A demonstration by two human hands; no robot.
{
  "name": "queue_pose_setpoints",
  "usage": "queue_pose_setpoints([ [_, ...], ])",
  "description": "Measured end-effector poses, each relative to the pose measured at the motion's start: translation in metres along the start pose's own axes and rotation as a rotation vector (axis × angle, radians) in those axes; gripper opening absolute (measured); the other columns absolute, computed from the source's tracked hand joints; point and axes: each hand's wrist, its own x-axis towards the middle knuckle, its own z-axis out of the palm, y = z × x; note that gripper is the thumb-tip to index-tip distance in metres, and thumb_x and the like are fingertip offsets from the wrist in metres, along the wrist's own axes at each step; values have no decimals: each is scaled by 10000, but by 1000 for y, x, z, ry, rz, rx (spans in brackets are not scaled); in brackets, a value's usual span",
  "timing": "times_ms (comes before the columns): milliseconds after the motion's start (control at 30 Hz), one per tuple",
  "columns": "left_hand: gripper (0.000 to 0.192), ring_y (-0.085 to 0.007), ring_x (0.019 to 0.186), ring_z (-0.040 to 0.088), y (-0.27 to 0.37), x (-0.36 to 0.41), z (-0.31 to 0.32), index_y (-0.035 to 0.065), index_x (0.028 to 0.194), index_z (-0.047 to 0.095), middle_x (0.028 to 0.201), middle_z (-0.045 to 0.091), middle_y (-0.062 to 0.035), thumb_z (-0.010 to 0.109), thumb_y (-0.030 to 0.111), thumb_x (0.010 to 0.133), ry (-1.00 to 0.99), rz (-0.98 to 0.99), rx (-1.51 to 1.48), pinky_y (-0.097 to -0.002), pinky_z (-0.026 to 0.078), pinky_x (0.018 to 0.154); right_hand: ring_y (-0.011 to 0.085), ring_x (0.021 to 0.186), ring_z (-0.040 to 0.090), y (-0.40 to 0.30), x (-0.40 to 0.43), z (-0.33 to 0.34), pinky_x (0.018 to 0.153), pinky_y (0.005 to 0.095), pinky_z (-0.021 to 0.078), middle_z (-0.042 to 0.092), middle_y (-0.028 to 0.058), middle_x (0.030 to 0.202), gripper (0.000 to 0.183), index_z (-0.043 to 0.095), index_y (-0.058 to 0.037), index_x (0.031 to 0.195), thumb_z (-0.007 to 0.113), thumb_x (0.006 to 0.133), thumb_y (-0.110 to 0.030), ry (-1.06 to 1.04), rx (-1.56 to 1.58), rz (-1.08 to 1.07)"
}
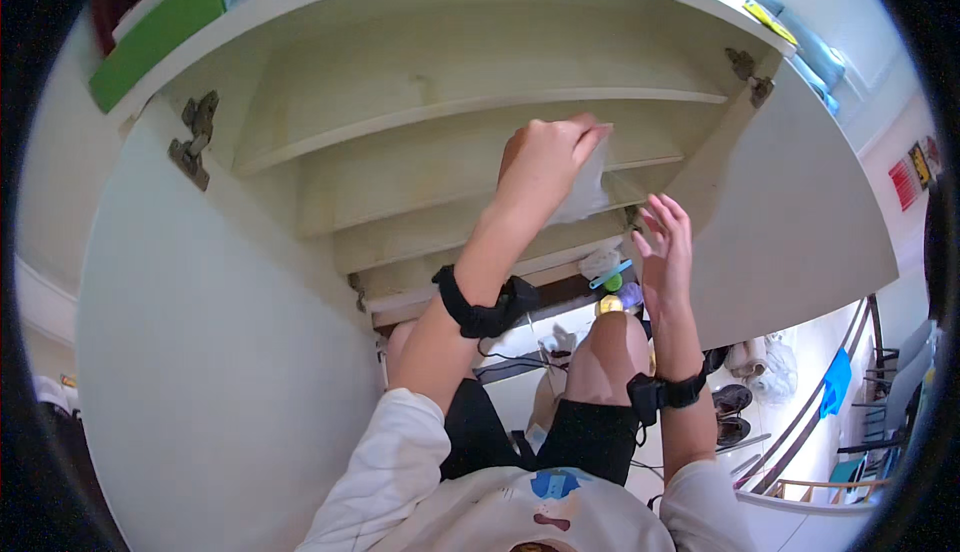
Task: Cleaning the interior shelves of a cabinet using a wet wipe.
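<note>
My left hand [551,148] is raised before the open cabinet, its fingers pinched on a thin, translucent white sheet or bag [589,190] that hangs below them. To the right and lower, my right hand [664,248] is held up with its fingers apart and nothing in it, near the cabinet's right door [780,214]. Behind both hands are the cabinet shelves [480,105], with yellowish stains on the inner surfaces. A black strap with a small device is around each of my forearms.
The left door [217,327] stands open beside me. A green box [161,41] rests on the cabinet top. Near my knees are a light blue stick-like object [611,274] and coloured round items. Dark shoes [732,413] and a blue cloth [835,383] lie on the floor at right.
</note>
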Motion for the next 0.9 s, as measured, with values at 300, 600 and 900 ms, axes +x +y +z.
queue_pose_setpoints([
  [300,207,-259,626,627,45,-7,48,96,709,568,706,564,-79,607,281,791,-278,600,177,-352,500,519,159,1008,563,7,-8,22,848,325,464,600,51,1074,242,549,-68,1125,479,931,-193,-167,483,414],
  [600,96,-117,597,576,34,-71,67,125,723,585,681,508,7,632,190,672,-257,793,183,-236,453,448,169,991,562,27,-17,18,836,337,463,592,57,1078,245,549,-78,1118,493,908,-190,-70,372,306],
  [900,249,-125,643,550,36,-86,52,117,886,660,749,538,11,655,297,713,-199,700,56,-229,447,464,182,967,566,25,-13,30,825,330,464,594,65,1050,244,558,-76,1106,516,891,-183,-112,15,59],
])
